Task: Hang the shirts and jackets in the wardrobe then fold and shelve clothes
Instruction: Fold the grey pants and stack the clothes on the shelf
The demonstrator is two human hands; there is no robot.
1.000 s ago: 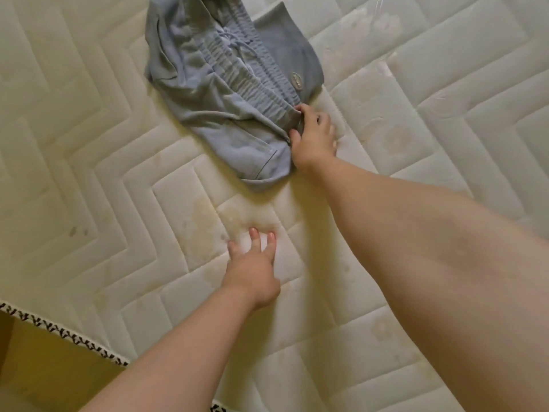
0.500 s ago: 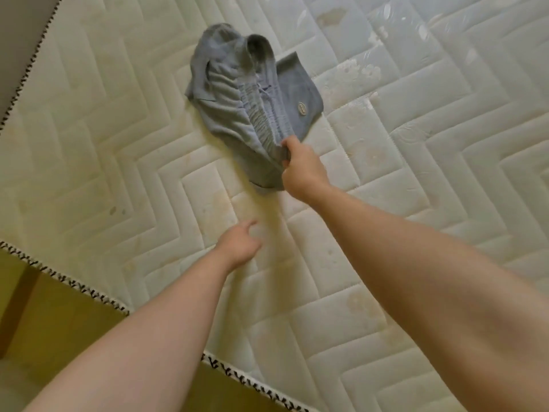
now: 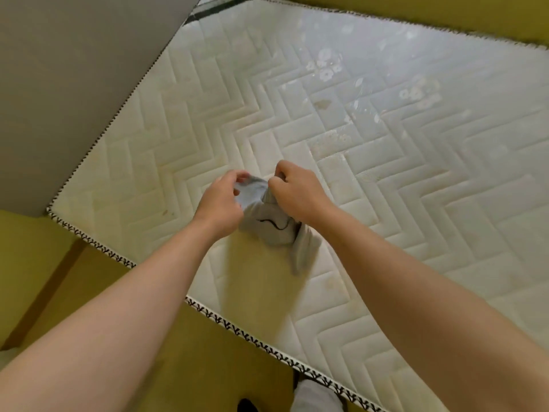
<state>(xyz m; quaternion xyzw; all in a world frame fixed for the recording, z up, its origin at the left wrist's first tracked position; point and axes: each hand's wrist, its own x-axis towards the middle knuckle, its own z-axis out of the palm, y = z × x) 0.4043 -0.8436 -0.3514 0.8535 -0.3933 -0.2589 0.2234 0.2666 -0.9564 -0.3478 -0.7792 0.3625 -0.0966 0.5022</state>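
Pinching the bunched top of the grey garment (image 3: 269, 233), the left hand (image 3: 221, 200) and right hand (image 3: 297, 193) sit close together, fingers curled into the cloth on either side. The fabric hangs crumpled beneath them, a dark cord (image 3: 271, 226) looping across it, over the quilted mattress (image 3: 401, 179) near its patterned front edge; whether it touches the surface I cannot tell. To fold it cleanly, the hands should probably slide apart to opposite corners so the cloth drops flat before being laid down.
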